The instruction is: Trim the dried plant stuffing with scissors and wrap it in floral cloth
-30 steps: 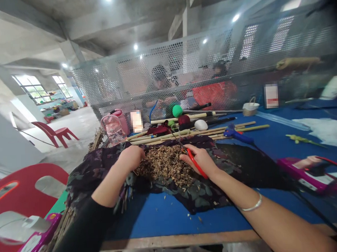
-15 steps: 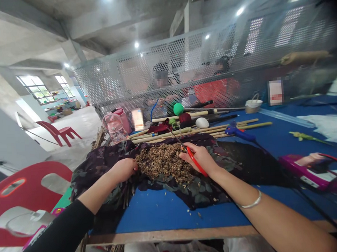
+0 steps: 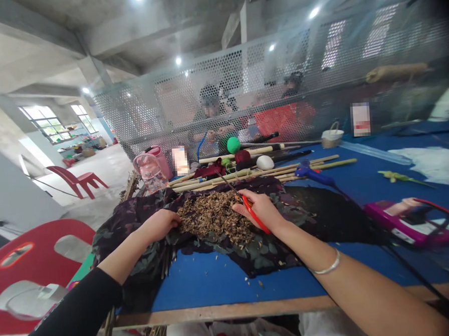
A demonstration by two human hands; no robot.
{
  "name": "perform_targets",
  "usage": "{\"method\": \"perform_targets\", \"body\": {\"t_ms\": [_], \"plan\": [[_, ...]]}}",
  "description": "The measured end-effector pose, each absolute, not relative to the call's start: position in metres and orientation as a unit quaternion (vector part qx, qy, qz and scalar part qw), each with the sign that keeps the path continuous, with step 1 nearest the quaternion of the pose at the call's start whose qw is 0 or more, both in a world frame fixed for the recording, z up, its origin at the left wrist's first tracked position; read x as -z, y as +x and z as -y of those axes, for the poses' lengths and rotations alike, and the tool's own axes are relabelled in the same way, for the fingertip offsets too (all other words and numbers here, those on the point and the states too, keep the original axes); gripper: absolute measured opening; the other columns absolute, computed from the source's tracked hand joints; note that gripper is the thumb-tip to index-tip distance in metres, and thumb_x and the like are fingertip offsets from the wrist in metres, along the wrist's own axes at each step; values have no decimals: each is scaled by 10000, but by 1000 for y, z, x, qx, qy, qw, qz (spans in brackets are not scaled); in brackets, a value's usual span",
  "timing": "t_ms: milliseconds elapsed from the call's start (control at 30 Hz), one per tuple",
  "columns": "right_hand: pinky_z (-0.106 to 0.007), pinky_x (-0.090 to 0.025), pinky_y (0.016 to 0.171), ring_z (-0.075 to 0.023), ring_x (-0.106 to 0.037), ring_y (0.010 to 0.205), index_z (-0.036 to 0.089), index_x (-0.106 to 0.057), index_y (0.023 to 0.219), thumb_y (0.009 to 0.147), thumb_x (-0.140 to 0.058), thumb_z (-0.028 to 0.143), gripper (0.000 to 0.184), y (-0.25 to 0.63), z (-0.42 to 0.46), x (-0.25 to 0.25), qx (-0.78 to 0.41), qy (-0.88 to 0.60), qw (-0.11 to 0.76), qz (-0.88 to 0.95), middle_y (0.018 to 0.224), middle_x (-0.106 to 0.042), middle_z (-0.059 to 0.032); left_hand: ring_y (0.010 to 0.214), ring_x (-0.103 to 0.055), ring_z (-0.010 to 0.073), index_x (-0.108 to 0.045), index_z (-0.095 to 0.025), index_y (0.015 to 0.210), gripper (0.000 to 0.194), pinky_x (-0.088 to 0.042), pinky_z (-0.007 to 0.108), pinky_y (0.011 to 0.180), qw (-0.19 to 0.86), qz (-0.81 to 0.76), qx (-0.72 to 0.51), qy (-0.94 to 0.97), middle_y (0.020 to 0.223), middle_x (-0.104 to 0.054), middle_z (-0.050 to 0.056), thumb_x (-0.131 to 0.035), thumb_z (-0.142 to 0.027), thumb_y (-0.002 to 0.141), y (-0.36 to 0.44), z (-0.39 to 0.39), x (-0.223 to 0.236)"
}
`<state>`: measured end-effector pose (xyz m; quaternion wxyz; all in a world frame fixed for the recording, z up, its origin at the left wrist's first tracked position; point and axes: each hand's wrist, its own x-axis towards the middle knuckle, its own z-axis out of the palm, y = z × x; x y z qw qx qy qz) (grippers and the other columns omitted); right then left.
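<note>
A heap of chopped brown dried plant bits (image 3: pixel 214 216) lies on a dark patterned cloth (image 3: pixel 267 256) on the blue tabletop. My right hand (image 3: pixel 262 210) is closed around scissors with red handles (image 3: pixel 255 217). Their blades point up and left over the far right of the heap. At the heap's left edge rests my left hand (image 3: pixel 163 224), its fingers curled together against the bits and cloth. Whatever lies between those fingertips is hidden.
Behind the heap lie long bamboo sticks (image 3: pixel 225 178), a green ball (image 3: pixel 234 145) and a white egg-shaped piece (image 3: pixel 265 162). A blue glue gun (image 3: pixel 313 173) is at the right. Beyond a perforated metal screen (image 3: pixel 149 101) sit two people. A red chair (image 3: pixel 45 267) stands at left.
The whole view has shifted slightly, so things sit a little further left. Both hands keep nearly the same places by the heap, and the scissors remain in my right hand.
</note>
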<state>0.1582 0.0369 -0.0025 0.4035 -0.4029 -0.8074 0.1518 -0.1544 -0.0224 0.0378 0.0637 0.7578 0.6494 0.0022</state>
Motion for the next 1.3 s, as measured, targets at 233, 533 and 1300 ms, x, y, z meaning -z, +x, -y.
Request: {"method": "perform_targets", "body": {"t_ms": [233,533,1300], "plan": [[-245,-427,561,-173,-599,597,117,-594,1099,780,-531,529,525,157,-36,4,-152,-399,389,817,672,-661,-57,950,-621,245,-609,-172,1072,547,-460,271,803,78,-685,9,724,1028,-672,99,-658,-479,622,-133,17,-30],[-251,-436,576,-179,-608,600,125,-597,1104,774,-522,556,549,158,-37,3,-151,-410,383,814,704,-673,-68,866,-636,204,-716,-203,876,226,-438,251,787,37,-649,58,758,888,-714,67,-550,-251,732,-126,0,-47],[-262,-463,620,-193,-632,681,161,-566,997,760,-549,537,445,188,-48,-26,-167,-476,495,707,802,-682,-83,1340,-221,326,-339,-214,1370,774,-224,497,1065,22,-581,-242,777,1469,-257,129,-524,-600,724,-11,-3,-17]]}}
